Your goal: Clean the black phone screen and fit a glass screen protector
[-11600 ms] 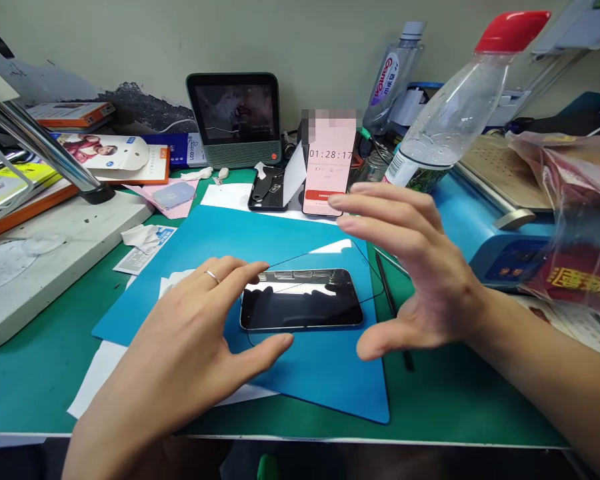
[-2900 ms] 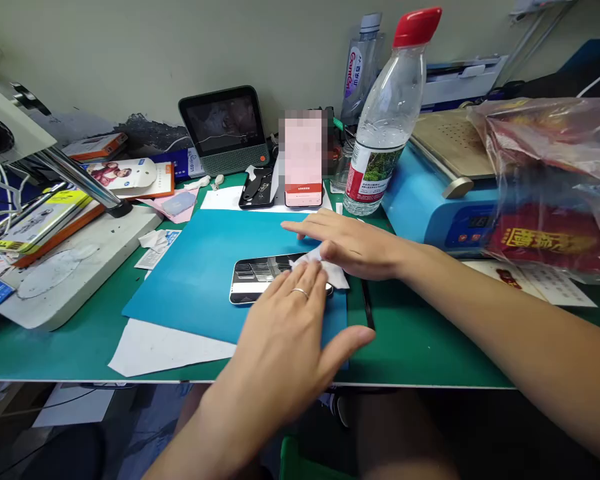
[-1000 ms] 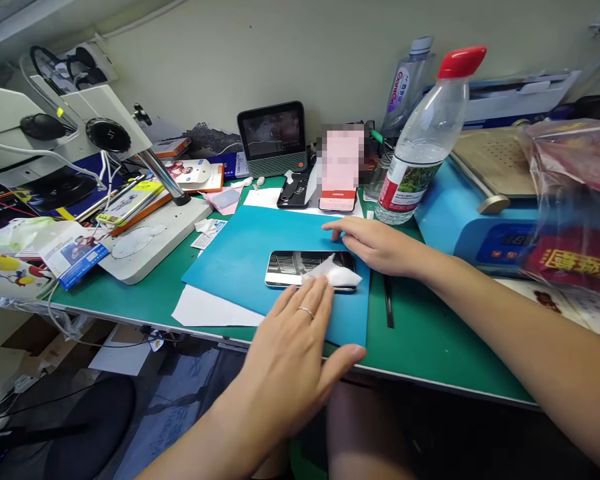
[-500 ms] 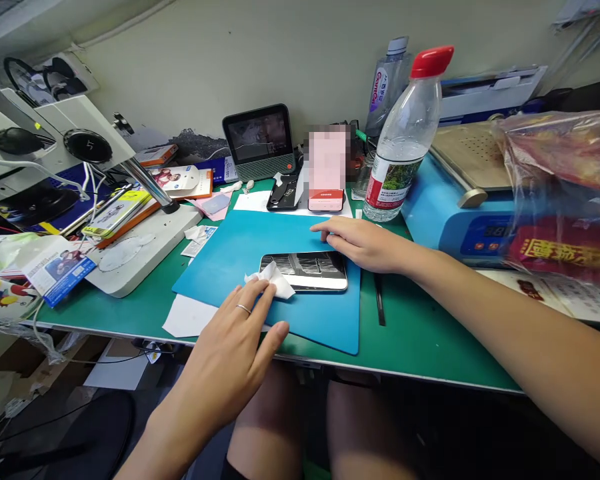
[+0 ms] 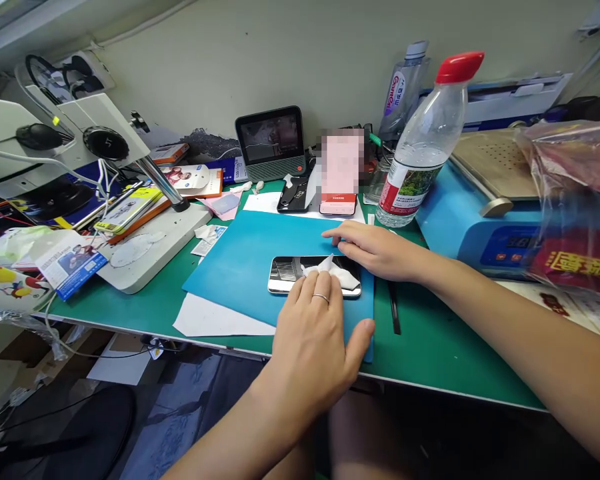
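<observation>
A phone (image 5: 282,272) with a dark, glossy screen lies flat on a blue mat (image 5: 230,257). My left hand (image 5: 320,333), with a ring on one finger, presses a crumpled white tissue (image 5: 344,275) onto the right half of the screen. Its fingers are close together over the tissue and its thumb sticks out to the right. By the phone's upper right corner, my right hand (image 5: 375,248) rests on the mat's edge with fingers stretched to the left and nothing visible in them. Whether it touches the phone I cannot tell.
A bottle with a red cap (image 5: 423,147) stands behind my right hand, beside a blue heating unit (image 5: 465,207). At the back are a small display (image 5: 271,141) and a propped phone (image 5: 339,173). Left is a microscope stand (image 5: 150,250). A thin dark tool (image 5: 395,310) lies right of the mat.
My left hand has slid the tissue from the phone's left end to its right half. My right hand stays by the phone's right corner. The whole view has shifted slightly.
</observation>
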A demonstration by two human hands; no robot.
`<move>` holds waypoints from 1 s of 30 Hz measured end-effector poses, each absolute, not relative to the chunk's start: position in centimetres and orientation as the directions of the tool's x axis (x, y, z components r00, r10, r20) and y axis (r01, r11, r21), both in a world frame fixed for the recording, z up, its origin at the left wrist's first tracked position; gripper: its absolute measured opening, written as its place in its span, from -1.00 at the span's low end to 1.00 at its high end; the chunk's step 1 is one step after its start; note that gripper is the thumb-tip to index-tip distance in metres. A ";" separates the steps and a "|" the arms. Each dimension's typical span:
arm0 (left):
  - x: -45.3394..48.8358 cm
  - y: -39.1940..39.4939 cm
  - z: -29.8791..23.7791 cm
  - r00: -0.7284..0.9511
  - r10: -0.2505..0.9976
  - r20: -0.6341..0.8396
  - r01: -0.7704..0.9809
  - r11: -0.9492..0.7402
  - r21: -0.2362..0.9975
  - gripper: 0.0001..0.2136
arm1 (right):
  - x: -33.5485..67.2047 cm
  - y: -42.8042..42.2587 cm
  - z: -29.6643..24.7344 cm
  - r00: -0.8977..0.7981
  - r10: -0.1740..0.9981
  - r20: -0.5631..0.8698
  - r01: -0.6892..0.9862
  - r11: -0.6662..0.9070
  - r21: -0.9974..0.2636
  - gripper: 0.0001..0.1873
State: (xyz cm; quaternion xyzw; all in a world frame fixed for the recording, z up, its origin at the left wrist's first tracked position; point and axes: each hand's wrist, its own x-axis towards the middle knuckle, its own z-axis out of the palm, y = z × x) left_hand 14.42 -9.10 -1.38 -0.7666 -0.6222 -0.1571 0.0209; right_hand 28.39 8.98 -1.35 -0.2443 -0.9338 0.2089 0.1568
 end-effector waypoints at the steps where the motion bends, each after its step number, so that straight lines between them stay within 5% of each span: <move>1: 14.1 -9.1 -1.4 0.173 0.950 0.259 0.960 -0.221 0.170 -0.49 | 28.4 8.9 -1.2 -0.840 0.513 0.178 0.389 0.796 -0.463 -0.53; 7: 10.2 -10.1 -1.5 0.134 0.962 0.239 0.977 -0.168 0.130 -0.54 | 29.0 8.4 -0.1 -0.906 0.416 0.074 0.344 0.828 -0.442 -0.58; 13: 8.3 -11.4 -1.6 0.105 0.972 0.212 0.988 -0.126 0.089 -0.56 | 29.1 7.4 0.7 -0.918 0.395 -0.018 0.367 0.835 -0.409 -0.18; 25: 13.1 -6.6 -0.6 0.285 0.949 0.134 0.944 -0.302 0.136 -0.62 | 28.8 7.1 -0.1 -0.939 0.333 0.080 0.279 0.881 -0.382 -0.47; 30: 14.4 -5.5 -0.1 0.315 0.936 0.156 0.925 -0.339 0.172 -0.61 | 29.1 7.1 0.1 -0.933 0.351 0.073 0.293 0.864 -0.409 -0.33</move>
